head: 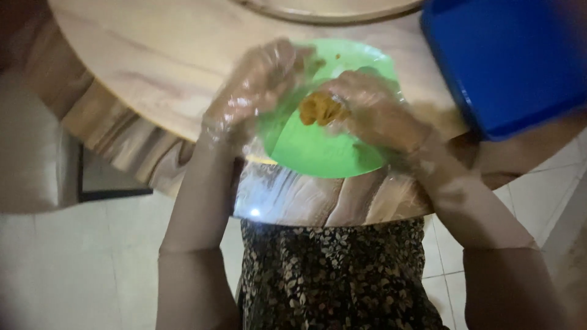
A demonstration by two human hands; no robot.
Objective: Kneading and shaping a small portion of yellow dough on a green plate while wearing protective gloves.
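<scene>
Between your two clear-plastic-gloved hands, over the round green plastic plate (318,153), your right hand (373,113) pinches the soft, sticky-looking orange-brown lump (319,110); your left hand (257,88) rests loosely curled alongside; support it from underneath.

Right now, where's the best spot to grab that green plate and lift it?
Probably the near rim of the green plate, which juts past the table edge. Come from the body side, fingers beneath, thumb on top. The food lump sits near the middle, clear of that rim.
</scene>
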